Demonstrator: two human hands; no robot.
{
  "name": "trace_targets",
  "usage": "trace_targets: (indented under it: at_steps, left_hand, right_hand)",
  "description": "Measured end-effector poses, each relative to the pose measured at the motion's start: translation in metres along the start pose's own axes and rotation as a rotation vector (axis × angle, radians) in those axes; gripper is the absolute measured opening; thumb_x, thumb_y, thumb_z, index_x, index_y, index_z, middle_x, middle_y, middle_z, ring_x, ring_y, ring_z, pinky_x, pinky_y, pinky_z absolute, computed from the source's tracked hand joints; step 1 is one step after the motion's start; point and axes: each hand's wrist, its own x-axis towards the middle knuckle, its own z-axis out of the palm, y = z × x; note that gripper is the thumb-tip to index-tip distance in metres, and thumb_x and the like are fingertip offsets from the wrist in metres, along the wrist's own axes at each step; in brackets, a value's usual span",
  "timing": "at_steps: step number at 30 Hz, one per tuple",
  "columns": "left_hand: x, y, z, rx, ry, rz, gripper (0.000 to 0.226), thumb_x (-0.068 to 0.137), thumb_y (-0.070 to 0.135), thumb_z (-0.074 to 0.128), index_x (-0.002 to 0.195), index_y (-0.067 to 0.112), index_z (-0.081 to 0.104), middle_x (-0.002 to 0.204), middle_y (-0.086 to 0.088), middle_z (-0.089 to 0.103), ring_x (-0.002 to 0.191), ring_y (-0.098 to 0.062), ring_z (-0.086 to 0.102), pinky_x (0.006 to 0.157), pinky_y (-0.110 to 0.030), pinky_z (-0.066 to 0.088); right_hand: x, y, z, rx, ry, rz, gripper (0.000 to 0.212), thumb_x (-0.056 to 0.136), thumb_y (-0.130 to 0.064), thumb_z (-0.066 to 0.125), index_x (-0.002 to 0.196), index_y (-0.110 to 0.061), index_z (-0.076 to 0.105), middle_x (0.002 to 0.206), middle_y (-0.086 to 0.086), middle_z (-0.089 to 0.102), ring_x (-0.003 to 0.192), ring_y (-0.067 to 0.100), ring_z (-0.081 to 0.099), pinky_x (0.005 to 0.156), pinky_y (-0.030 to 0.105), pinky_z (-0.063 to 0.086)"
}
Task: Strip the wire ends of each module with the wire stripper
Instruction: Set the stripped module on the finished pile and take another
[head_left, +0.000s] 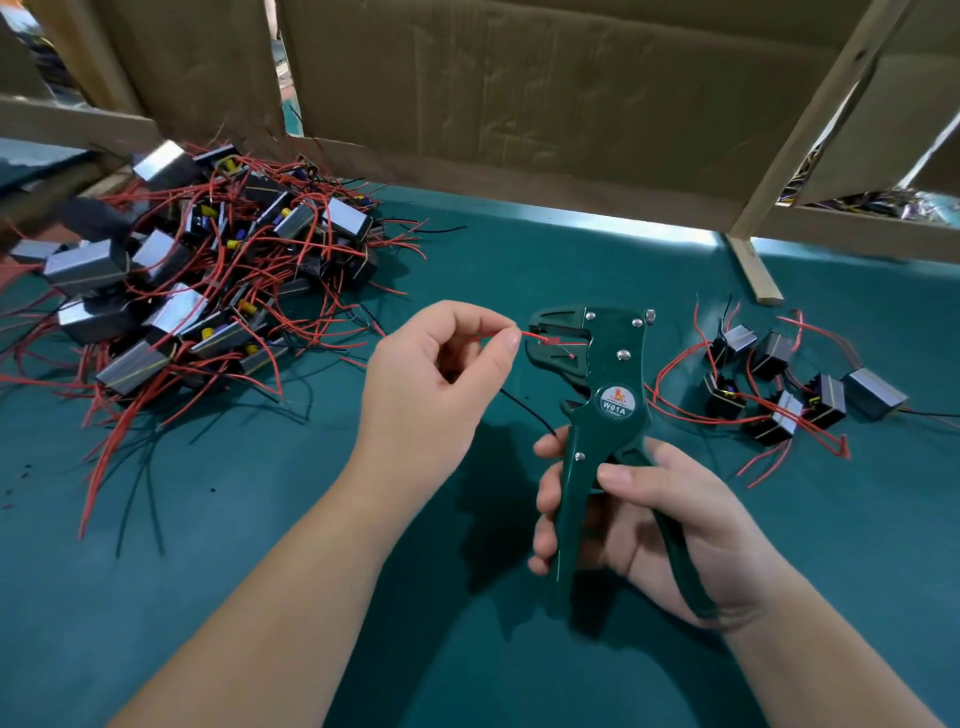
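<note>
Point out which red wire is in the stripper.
The red wire pinched in the left hand, its end inside the green wire stripper that the right hand grips. The rest lie in the module heap and the small module group.

Single head-worn, wide-angle view. Looks forward and steeply down onto the green worktop (857, 545) from close above. Takes in the left hand (436, 379) and right hand (660, 519) near frame centre, close to the lens, with forearms entering from the bottom edge. Reaches back to the cardboard wall (519, 93) along the worktop's far side. Bows straight edges near the margins.
</note>
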Motion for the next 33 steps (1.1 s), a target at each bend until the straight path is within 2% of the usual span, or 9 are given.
trace_targets:
  at_steps: [3,5,11,16,20,23,25,30,33]
  left_hand:
    - [-0.004,0.000,0.004,0.050,0.007,0.045,0.008,0.084,0.024,0.067,0.078,0.028,0.065,0.056,0.000,0.047,0.052,-0.003,0.039,0.051,-0.016,0.036]
    - [-0.005,0.000,0.004,0.046,0.011,0.061,0.007,0.085,0.024,0.067,0.079,0.028,0.065,0.054,0.005,0.044,0.051,-0.003,0.038,0.051,-0.015,0.035]
    - [-0.004,-0.001,0.003,-0.018,0.045,0.070,0.009,0.085,0.026,0.069,0.079,0.032,0.072,0.051,0.004,0.031,0.050,-0.005,0.029,0.051,-0.018,0.031]
    - [-0.003,-0.002,0.003,-0.046,0.020,0.041,0.007,0.085,0.027,0.068,0.080,0.029,0.072,0.053,-0.016,0.033,0.051,-0.009,0.028,0.050,-0.020,0.028]
    - [-0.003,-0.003,0.003,-0.010,0.012,0.082,0.008,0.086,0.026,0.068,0.080,0.028,0.072,0.051,-0.011,0.034,0.050,-0.007,0.029,0.051,-0.018,0.028]
    - [-0.003,-0.004,0.002,0.023,0.003,0.111,0.010,0.086,0.025,0.068,0.081,0.032,0.071,0.049,0.007,0.033,0.048,-0.003,0.030,0.052,-0.015,0.029]
    - [-0.002,-0.005,0.000,0.052,-0.012,0.134,0.011,0.087,0.024,0.068,0.082,0.034,0.070,0.049,0.009,0.034,0.048,-0.002,0.031,0.053,-0.013,0.029]
    - [0.001,-0.004,-0.005,0.096,-0.064,0.174,0.012,0.087,0.024,0.067,0.083,0.035,0.069,0.051,-0.014,0.045,0.049,-0.003,0.033,0.055,-0.015,0.031]
    - [0.002,-0.002,-0.007,0.127,-0.087,0.193,0.010,0.087,0.024,0.066,0.085,0.033,0.070,0.053,-0.018,0.049,0.050,-0.009,0.036,0.055,-0.017,0.033]
  right_hand:
    - [-0.001,-0.001,0.001,-0.009,0.017,0.000,0.053,0.061,-0.026,0.086,0.102,0.000,0.066,0.080,0.024,0.061,0.064,0.037,0.062,0.064,0.050,0.052]
    - [-0.002,-0.002,0.001,-0.007,0.006,-0.003,0.051,0.062,-0.027,0.086,0.101,-0.001,0.066,0.079,0.023,0.061,0.062,0.037,0.061,0.062,0.049,0.053]
    - [-0.003,-0.004,0.000,-0.016,-0.053,-0.018,0.054,0.066,-0.026,0.083,0.109,0.002,0.063,0.083,0.024,0.060,0.066,0.037,0.060,0.066,0.051,0.051]
    - [-0.002,-0.003,-0.001,-0.031,-0.045,-0.029,0.054,0.067,-0.026,0.083,0.109,0.002,0.063,0.083,0.024,0.060,0.066,0.038,0.060,0.066,0.052,0.051]
    - [-0.003,-0.003,-0.001,-0.046,-0.010,-0.023,0.050,0.064,-0.028,0.085,0.102,-0.001,0.066,0.078,0.023,0.060,0.062,0.037,0.061,0.062,0.050,0.052]
    - [-0.004,-0.005,-0.002,-0.059,0.015,-0.014,0.050,0.061,-0.030,0.087,0.098,-0.002,0.067,0.076,0.023,0.060,0.060,0.037,0.060,0.060,0.048,0.051]
    - [-0.005,-0.006,-0.003,-0.059,0.008,-0.004,0.051,0.061,-0.029,0.087,0.099,-0.001,0.067,0.076,0.024,0.059,0.060,0.037,0.060,0.060,0.048,0.051]
    - [-0.006,-0.007,-0.005,-0.073,-0.015,0.004,0.052,0.062,-0.028,0.086,0.100,0.000,0.066,0.078,0.024,0.060,0.062,0.037,0.060,0.062,0.049,0.052]
    - [-0.006,-0.007,-0.006,-0.084,-0.011,0.011,0.051,0.062,-0.028,0.086,0.100,0.000,0.066,0.078,0.024,0.060,0.062,0.038,0.060,0.062,0.049,0.052]
